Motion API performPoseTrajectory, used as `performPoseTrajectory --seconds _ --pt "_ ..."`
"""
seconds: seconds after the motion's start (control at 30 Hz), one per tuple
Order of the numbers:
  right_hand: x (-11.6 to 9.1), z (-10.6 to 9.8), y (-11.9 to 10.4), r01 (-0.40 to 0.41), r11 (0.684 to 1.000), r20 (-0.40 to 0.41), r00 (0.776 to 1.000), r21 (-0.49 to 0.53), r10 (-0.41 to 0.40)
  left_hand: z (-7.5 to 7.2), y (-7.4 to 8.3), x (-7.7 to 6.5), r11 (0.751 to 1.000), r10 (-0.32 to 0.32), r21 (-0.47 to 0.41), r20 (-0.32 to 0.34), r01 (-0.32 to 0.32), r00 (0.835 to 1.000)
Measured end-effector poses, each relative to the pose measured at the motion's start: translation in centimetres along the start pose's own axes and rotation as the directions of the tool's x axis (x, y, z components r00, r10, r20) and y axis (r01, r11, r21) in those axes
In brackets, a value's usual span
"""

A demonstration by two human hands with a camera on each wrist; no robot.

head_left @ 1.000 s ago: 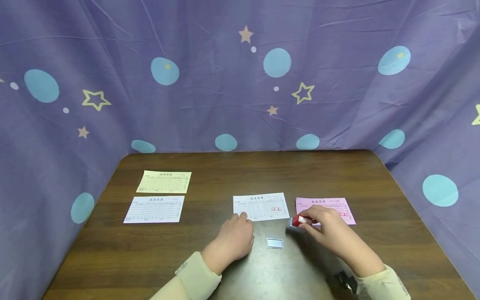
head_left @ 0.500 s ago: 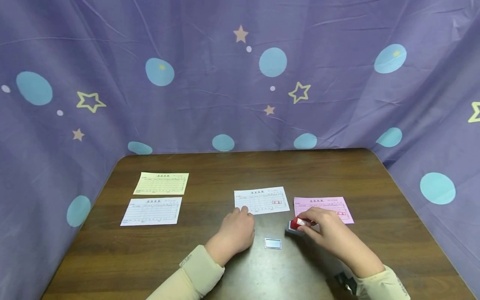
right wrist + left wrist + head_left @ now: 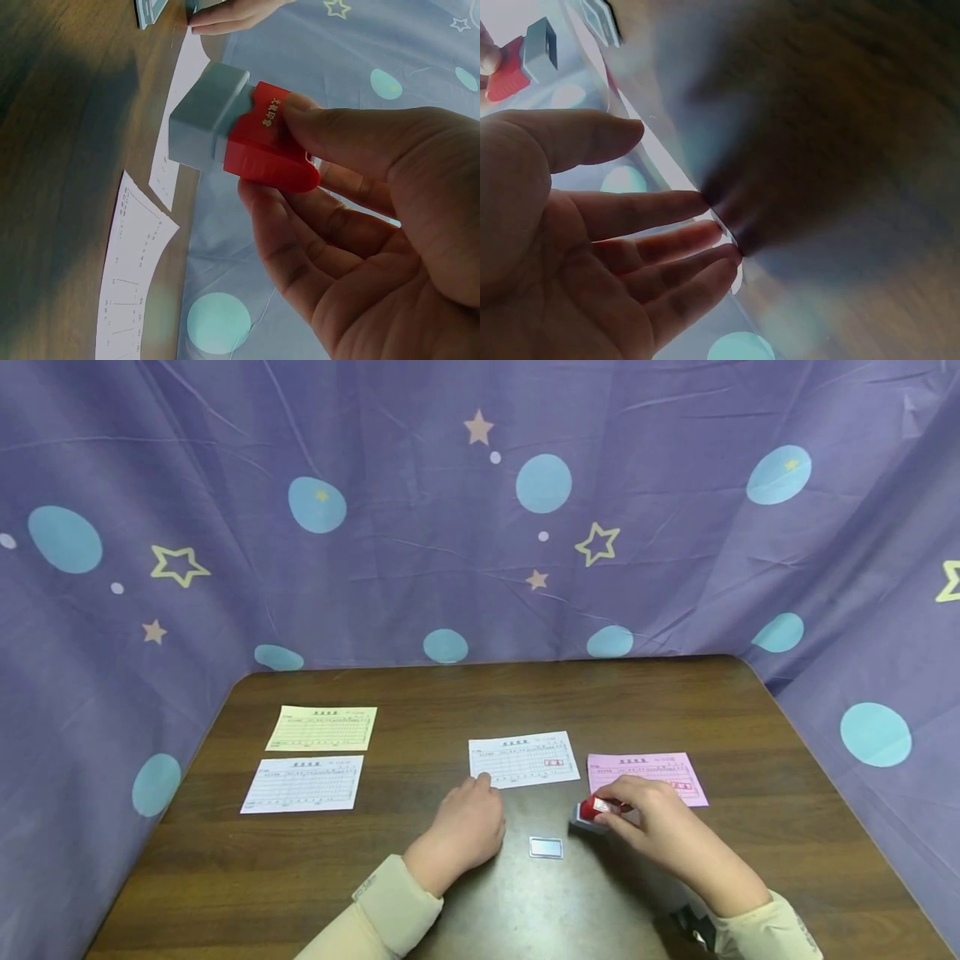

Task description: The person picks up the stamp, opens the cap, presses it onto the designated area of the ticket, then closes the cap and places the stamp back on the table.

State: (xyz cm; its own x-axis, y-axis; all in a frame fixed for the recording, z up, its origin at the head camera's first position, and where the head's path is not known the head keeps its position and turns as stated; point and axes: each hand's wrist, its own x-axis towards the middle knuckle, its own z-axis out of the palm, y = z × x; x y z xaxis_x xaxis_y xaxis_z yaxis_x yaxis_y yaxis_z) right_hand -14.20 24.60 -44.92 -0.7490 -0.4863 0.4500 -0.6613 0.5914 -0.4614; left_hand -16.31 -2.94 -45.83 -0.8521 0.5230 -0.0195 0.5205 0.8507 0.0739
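Note:
My right hand (image 3: 651, 817) pinches a self-inking stamp (image 3: 262, 139) with a red handle and a grey-blue base between thumb and fingers. In the head view it hovers at the near left corner of a pink form (image 3: 630, 763), which bears a red imprint. My left hand (image 3: 467, 827) touches the near left edge of a white form (image 3: 521, 760) with its fingertips; the fingers look fairly straight in the left wrist view. That form also carries a red stamp mark at its right. Between the hands a small pale rectangular lid-like piece (image 3: 546, 847) lies on the table.
On the left of the wooden table (image 3: 420, 710) lie a yellow form (image 3: 322, 729) and a second white form (image 3: 303, 785). A purple curtain (image 3: 390, 510) with stars and dots hangs behind and at both sides. A black strap (image 3: 692, 927) shows at the right wrist.
The middle white form has slid a little away from me, pushed by my left hand. That hand has since drawn slightly back. The right hand keeps the stamp almost in place.

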Motion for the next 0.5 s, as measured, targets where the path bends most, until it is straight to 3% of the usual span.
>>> performPoseTrajectory --seconds 0.5 --pt "-0.4 -0.2 -0.1 0.003 1.000 -0.009 1.000 0.009 -0.003 0.1 0.3 2.4 1.000 0.006 -0.010 0.008 -0.006 1.000"
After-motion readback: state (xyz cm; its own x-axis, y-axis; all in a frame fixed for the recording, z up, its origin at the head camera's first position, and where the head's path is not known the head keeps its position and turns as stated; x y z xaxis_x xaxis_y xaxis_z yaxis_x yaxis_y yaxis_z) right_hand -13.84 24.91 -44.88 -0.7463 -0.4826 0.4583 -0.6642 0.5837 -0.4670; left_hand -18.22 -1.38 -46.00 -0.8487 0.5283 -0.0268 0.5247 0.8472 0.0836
